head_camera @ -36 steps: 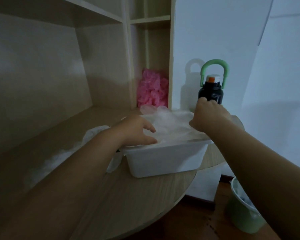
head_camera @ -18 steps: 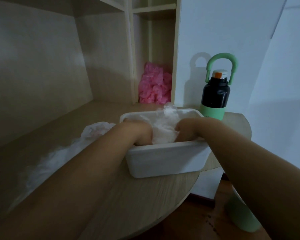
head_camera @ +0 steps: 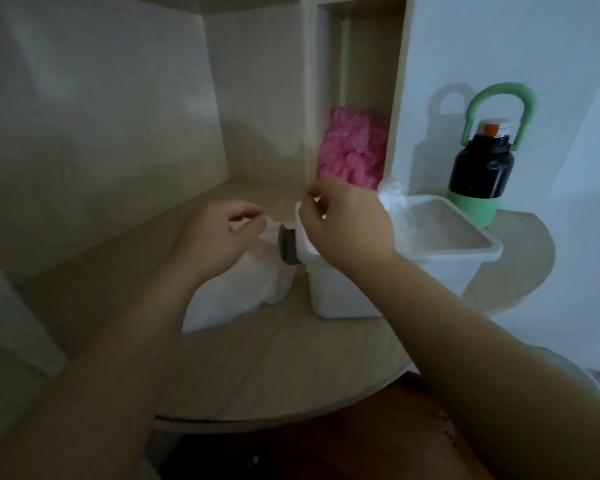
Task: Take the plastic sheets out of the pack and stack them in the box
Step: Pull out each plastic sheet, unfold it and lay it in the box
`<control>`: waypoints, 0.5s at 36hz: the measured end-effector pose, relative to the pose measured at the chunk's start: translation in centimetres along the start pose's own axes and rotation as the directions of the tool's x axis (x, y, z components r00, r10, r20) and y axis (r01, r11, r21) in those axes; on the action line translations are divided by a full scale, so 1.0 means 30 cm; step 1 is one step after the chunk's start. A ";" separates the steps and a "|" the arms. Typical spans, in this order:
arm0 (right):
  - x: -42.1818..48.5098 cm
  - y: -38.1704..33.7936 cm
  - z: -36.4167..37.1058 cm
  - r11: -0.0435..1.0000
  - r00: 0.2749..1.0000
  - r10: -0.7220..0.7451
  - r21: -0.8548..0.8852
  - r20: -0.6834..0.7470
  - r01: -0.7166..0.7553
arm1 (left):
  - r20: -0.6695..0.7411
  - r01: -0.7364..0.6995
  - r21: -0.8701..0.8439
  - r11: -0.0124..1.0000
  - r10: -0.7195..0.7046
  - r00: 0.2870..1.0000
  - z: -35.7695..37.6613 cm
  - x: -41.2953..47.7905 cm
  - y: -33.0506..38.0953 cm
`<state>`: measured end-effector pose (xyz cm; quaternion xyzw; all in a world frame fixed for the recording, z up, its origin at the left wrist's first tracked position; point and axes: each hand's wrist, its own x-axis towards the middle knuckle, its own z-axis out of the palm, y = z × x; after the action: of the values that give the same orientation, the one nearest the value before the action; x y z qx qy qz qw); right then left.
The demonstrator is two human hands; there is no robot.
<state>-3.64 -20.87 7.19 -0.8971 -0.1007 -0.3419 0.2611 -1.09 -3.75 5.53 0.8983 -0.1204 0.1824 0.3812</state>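
The white box (head_camera: 458,271) stands on the round wooden table, with clear plastic sheets (head_camera: 426,226) lying in it and one crumpled end sticking up at its back left. The white pack of sheets (head_camera: 243,296) lies on the table, against the box's left side. My left hand (head_camera: 215,237) hovers over the pack with its fingers loosely curled and nothing seen in them. Over the box's left corner, my right hand (head_camera: 343,230) has thumb and forefinger pinched together; whether a thin clear sheet is between them I cannot tell.
A dark round knob (head_camera: 286,245) sits on the box's left wall. A black and green bottle (head_camera: 478,168) stands behind the box. Pink crumpled plastic (head_camera: 352,150) fills a narrow shelf niche. The table's curved edge (head_camera: 291,414) runs close in front.
Both hands have come up out of the box, where they pressed the sheets down, and have moved left. The left hand is now over the pack, the right over the box's left corner.
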 end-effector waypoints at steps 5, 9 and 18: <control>-0.116 -0.134 0.141 0.955 0.991 -0.130 0.270 0.007 0.124 | -0.080 0.127 0.059 0.990 -0.122 0.989 -0.024 -0.112 -0.198; -0.187 -0.131 0.272 0.918 0.955 0.055 0.361 0.291 -0.163 | 0.020 0.136 0.278 0.951 -0.147 0.989 0.016 -0.188 -0.295; -0.286 -0.032 0.404 0.850 0.856 0.290 0.295 0.428 -0.436 | -0.140 0.161 0.517 0.841 -0.103 0.985 0.102 -0.257 -0.377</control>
<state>-3.60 -13.56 -5.77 -0.8788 -0.0377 -0.0851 0.4680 -3.32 2.30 -6.93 0.9633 0.0169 0.2293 0.1384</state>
